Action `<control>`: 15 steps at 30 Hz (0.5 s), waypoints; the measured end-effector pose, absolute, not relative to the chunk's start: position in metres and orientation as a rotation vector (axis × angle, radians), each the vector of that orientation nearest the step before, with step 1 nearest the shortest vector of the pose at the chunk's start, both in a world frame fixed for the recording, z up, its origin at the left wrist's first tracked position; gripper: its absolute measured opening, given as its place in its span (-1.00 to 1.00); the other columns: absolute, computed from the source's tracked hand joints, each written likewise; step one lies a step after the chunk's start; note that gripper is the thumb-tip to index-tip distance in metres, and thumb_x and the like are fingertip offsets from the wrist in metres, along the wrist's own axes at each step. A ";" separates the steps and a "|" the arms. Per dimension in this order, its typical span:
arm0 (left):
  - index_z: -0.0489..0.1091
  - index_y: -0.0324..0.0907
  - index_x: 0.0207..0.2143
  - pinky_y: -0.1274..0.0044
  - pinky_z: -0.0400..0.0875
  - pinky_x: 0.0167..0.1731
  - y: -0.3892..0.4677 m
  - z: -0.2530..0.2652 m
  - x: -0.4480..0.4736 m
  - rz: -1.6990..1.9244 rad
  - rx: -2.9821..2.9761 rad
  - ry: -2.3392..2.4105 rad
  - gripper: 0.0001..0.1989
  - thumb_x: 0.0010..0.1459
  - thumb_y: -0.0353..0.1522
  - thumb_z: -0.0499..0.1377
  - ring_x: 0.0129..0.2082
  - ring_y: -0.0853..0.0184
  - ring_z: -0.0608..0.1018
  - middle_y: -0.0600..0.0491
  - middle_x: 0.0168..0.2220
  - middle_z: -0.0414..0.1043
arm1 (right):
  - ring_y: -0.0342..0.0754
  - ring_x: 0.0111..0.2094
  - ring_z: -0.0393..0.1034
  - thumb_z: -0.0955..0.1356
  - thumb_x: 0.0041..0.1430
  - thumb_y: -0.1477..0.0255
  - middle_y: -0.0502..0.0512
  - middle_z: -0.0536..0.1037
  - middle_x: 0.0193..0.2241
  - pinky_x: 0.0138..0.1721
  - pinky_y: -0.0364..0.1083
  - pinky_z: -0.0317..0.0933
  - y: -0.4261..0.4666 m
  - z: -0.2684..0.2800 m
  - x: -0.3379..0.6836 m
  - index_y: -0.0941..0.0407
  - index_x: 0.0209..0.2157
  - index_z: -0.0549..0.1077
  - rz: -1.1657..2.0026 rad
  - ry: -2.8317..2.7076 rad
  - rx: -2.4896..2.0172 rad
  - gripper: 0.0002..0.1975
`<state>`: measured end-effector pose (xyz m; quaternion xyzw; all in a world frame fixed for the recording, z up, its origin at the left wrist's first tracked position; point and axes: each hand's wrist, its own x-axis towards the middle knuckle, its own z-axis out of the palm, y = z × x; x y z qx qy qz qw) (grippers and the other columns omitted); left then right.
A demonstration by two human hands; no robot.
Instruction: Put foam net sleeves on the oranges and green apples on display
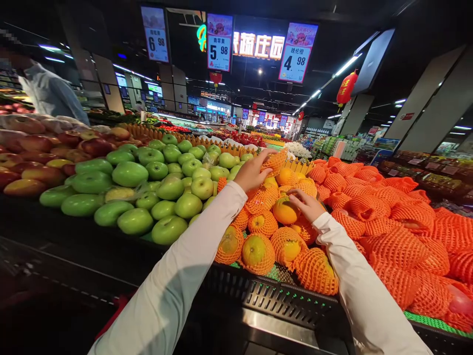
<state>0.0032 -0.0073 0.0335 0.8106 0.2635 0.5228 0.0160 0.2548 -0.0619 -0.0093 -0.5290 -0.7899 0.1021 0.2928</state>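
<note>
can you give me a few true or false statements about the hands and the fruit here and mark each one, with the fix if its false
1. The left hand has its fingers on a netted orange. True.
2. The right hand is on a green apple. False: it is at an orange with bare peel showing.
3. In the picture, the green apples lie to the left of the oranges. True.
4. Both sleeves are black. False: the left sleeve and the right sleeve are pale.
5. The rightmost large hanging price sign reads 4.98. True.
</note>
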 end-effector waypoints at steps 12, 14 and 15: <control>0.49 -0.22 -0.38 0.46 0.42 -0.16 -0.020 0.030 0.019 1.049 2.571 0.504 -0.94 0.08 -0.50 0.22 -0.25 0.32 0.56 0.05 -0.31 0.58 | 0.21 0.14 0.46 0.41 0.06 -0.19 0.19 0.55 0.12 0.15 0.21 0.37 -0.060 -0.015 0.240 -0.03 0.10 0.43 0.501 -1.799 -0.845 -0.29; 0.52 -0.22 -0.35 0.47 0.42 -0.14 -0.019 0.030 0.021 1.107 2.547 0.487 -0.85 0.07 -0.55 0.18 -0.21 0.33 0.58 0.03 -0.26 0.60 | 0.18 0.01 0.53 0.46 0.02 -0.15 0.16 0.62 -0.01 0.10 0.21 0.41 -0.060 -0.014 0.236 0.00 -0.05 0.51 0.555 -1.757 -0.810 -0.38; 0.52 -0.23 -0.34 0.47 0.42 -0.14 -0.018 0.030 0.021 1.159 2.534 0.509 -0.83 0.06 -0.57 0.17 -0.21 0.33 0.58 0.03 -0.25 0.61 | 0.16 -0.04 0.55 0.48 0.01 -0.11 0.15 0.64 -0.07 0.08 0.19 0.43 -0.060 -0.014 0.235 0.01 -0.11 0.53 0.546 -1.721 -0.796 -0.43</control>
